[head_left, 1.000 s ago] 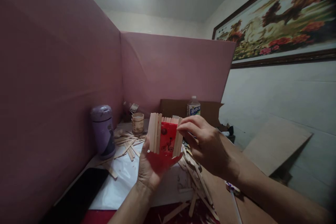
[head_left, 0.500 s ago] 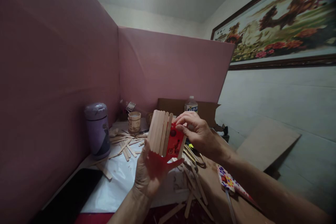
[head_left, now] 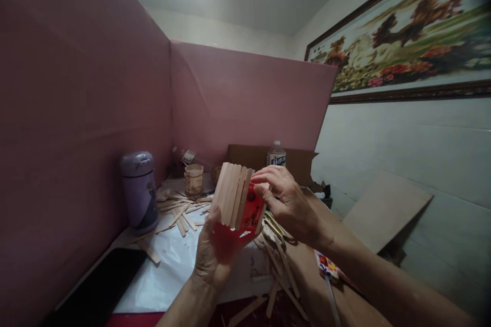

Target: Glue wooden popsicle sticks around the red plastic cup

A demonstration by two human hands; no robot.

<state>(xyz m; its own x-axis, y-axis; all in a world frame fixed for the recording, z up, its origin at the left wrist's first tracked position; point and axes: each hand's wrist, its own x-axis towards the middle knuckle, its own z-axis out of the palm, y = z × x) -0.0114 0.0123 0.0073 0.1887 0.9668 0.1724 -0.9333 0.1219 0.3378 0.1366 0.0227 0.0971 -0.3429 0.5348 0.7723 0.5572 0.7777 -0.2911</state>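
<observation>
A red see-through plastic cup [head_left: 251, 208] with dark printed figures is partly covered by upright wooden craft sticks [head_left: 231, 195] set side by side. My left hand [head_left: 215, 250] is closed round its lower part and holds it tilted in the air above the table. At the upper right of the cup is my right hand [head_left: 286, 199], its thumb and fingers closing on the rim and on a stick edge there. Whether a loose stick is between those fingers is hidden. The red front between the sticks is bare.
Loose craft sticks [head_left: 180, 212] lie on white plastic sheeting [head_left: 149, 286], with more at lower right near scissors. A purple flask [head_left: 140, 191], a black flat object [head_left: 103, 283] and a stick-covered cup [head_left: 194, 180] stand or lie left; a clear bottle [head_left: 276, 154] stands behind. A pink partition [head_left: 245, 97] encloses the back.
The cup has turned slightly, so less of its red front shows. My right hand has shifted a little left and lower, with its fingers reaching further over the rim.
</observation>
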